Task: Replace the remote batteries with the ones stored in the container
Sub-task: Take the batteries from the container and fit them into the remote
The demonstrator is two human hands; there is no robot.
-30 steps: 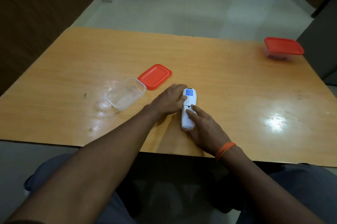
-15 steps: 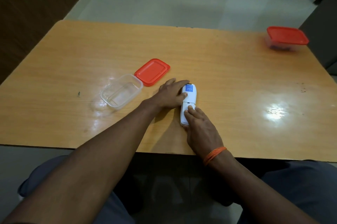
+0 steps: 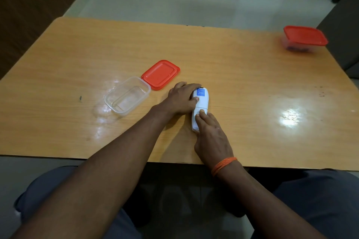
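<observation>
Fingertips crept up one remote (image 3: 201, 102); two hands, seemingly two containers.

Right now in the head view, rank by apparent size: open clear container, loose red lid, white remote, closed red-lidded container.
1. open clear container
2. loose red lid and closed red-lidded container: look alike; the closed one sits farther off, so no ranking
3. white remote, partly covered by both hands

Two hands are showing, left hand (image 3: 181, 98) and right hand (image 3: 210, 133); one remote (image 3: 202, 100) is lying under their fingers; two containers, open container (image 3: 127, 95) and lidded container (image 3: 303, 39), are sitting beyond, plus one loose lid (image 3: 160, 74).
</observation>
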